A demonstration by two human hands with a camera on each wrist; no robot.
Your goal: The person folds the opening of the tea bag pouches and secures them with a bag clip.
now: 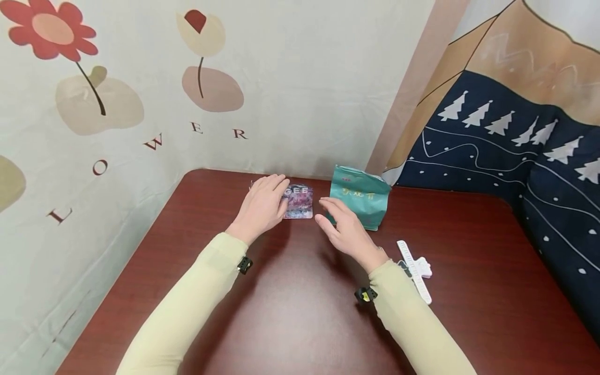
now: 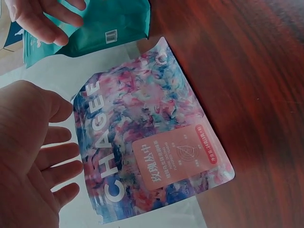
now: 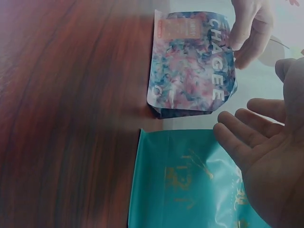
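A pink-and-blue marbled CHAGEE pouch (image 1: 299,203) stands at the back of the table, with a pink label on its front in the left wrist view. My left hand (image 1: 263,205) is at its upper part, loosely bent fingertips right at the top edge. That hand hides the pouch's left half in the head view. To the right stands a teal pouch (image 1: 361,190) with gold characters. My right hand (image 1: 349,234) is in front of its left side, fingers spread and holding nothing. Its fingertips (image 3: 223,135) overlap the teal pouch's top edge in the right wrist view.
A white clip with a long bar (image 1: 414,272) lies on the reddish-brown table (image 1: 290,312), beside the right forearm. Behind the table hangs a pale flower-print curtain (image 1: 300,94). A navy cloth with white trees (image 1: 483,140) runs along the right side.
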